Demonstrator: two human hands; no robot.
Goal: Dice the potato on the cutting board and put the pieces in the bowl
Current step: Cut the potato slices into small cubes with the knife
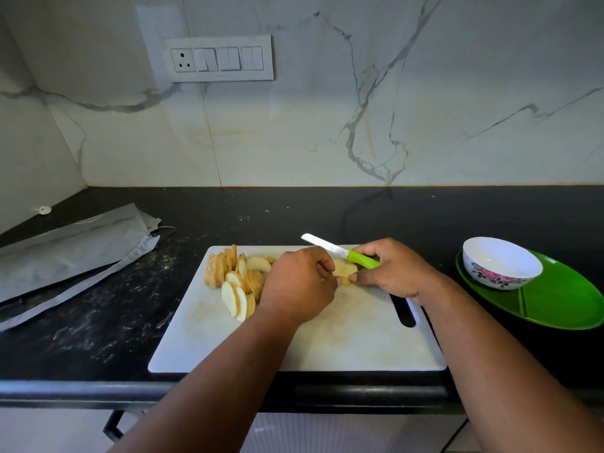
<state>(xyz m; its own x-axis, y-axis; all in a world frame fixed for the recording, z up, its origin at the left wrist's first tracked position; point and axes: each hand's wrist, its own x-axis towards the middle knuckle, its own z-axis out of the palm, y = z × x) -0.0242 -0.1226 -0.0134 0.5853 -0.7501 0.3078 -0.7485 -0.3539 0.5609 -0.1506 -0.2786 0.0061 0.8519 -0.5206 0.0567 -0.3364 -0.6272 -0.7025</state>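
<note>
Cutting board [343, 338] carrying fanned potato slices [240, 282] just left of my left hand [299, 286], whose fingers pinch a small potato piece [343, 269]; I judge it firm, wet, slippery. Bowl [501, 262] right of my right hand [397, 271] looks empty. Right fingers curl round the knife [340, 254]

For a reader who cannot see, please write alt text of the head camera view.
A left hand and a right hand holding a green-handled knife pinch a potato piece on a white cutting board. Potato slices lie left; a white bowl sits right on a green plate.
</note>
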